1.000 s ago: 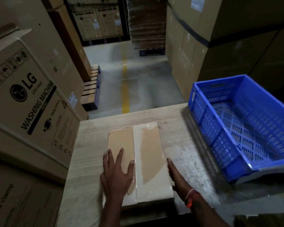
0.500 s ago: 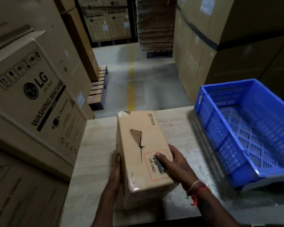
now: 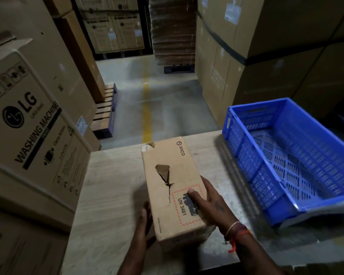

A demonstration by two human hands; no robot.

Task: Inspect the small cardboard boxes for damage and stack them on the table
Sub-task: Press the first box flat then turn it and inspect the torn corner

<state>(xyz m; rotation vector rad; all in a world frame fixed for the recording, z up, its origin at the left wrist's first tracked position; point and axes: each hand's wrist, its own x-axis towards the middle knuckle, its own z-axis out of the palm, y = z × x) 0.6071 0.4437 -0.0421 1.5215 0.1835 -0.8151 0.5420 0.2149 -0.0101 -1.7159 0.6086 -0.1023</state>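
Torn PICO cardboard box point(image 3: 174, 193) at lower centre over the wooden table point(image 3: 111, 195), left hand point(image 3: 144, 225) flat against its side, right hand point(image 3: 211, 203) gripping, thumb on top, blue crate point(image 3: 246, 163) at right.

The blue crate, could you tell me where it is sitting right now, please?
In the head view the blue crate sits on the right side of the table, to the right of the cardboard box held in both hands.

Bench point(image 3: 111, 197): pale wood-grain top, edge toward the warehouse aisle.
On it, right: blue perforated plastic crate point(image 3: 248, 161).
On it, centre: torn brown cardboard box point(image 3: 173, 187), whether resting or lifted unclear.
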